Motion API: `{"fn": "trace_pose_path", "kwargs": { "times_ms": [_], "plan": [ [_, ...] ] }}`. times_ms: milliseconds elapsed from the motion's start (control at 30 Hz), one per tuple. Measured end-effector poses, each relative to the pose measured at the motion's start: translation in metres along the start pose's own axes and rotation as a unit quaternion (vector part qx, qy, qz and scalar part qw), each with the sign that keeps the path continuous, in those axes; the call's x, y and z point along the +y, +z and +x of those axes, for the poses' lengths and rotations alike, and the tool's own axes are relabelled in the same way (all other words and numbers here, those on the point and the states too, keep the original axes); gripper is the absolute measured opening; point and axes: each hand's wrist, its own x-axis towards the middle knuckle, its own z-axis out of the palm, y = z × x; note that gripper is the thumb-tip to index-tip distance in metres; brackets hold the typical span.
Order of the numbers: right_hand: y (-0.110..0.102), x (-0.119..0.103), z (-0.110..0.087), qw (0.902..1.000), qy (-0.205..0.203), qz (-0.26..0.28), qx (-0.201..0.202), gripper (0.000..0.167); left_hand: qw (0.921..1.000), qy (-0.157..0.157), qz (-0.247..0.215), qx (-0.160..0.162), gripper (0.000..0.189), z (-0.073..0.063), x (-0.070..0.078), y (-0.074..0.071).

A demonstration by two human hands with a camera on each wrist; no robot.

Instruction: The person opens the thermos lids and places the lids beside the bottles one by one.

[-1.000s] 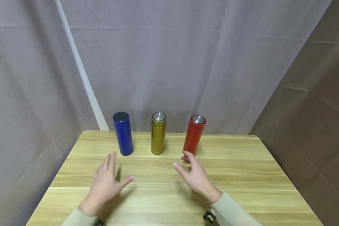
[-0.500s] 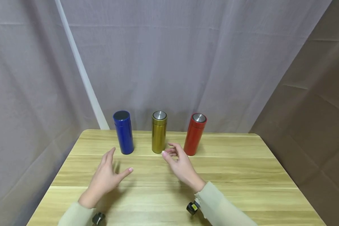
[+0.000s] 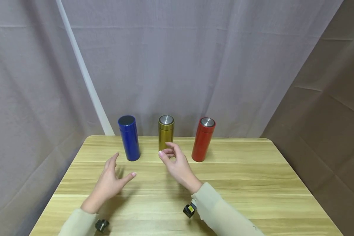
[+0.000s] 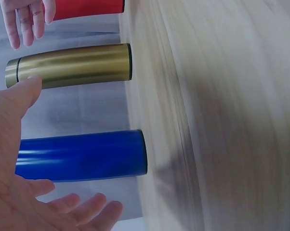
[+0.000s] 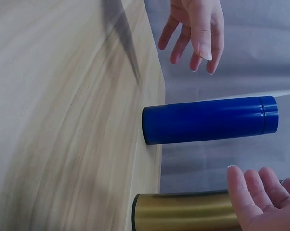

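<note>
Three thermos bottles stand upright in a row toward the table's far edge: a blue thermos with a dark lid top, a gold thermos and a red thermos, both with silver lid tops. My right hand hovers in front of the gold thermos, hiding its lower part; its fingers are loosely bent and hold nothing. My left hand is in front of the blue thermos, thumb spread from the fingers. In the right wrist view, a gap separates the left hand from the blue thermos.
The wooden table has rounded far corners. Behind it hangs a grey curtain, with a brown cloth along the right side. A small black device is worn at the right wrist, another at the left.
My right hand has moved left and farther forward, from in front of the red thermos to the gold one. My left hand has shifted only slightly. The bottles have stayed in place.
</note>
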Motion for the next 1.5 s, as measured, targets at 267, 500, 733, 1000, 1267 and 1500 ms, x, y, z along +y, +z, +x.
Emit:
{"fn": "trace_pose_path", "kwargs": {
  "times_ms": [267, 500, 733, 1000, 1267, 1500],
  "plan": [
    [0.009, -0.001, 0.008, 0.9997, -0.007, 0.006, -0.021, 0.051, 0.9999, -0.010, -0.012, 0.003, 0.113, 0.003, -0.002, 0.000],
    [0.015, -0.002, 0.018, 0.9991, 0.001, -0.010, -0.041, 0.057, 0.9998, -0.007, -0.016, 0.008, 0.112, 0.010, -0.003, 0.000],
    [0.031, -0.010, 0.032, 0.9993, -0.014, 0.012, -0.033, 0.055, 0.9995, 0.001, -0.030, 0.012, 0.109, 0.021, -0.006, 0.002],
    [0.046, -0.024, 0.052, 0.9996, -0.017, 0.013, -0.021, 0.057, 0.9988, 0.001, -0.047, 0.017, 0.105, 0.038, -0.014, 0.003],
    [0.052, -0.035, 0.067, 0.9975, 0.022, -0.016, -0.065, 0.075, 0.9968, 0.007, -0.077, 0.021, 0.103, 0.052, -0.016, 0.006],
    [0.054, -0.037, 0.076, 0.9945, 0.026, -0.026, -0.098, 0.088, 0.9925, 0.012, -0.122, 0.005, 0.099, 0.060, -0.015, 0.008]
  ]
}}
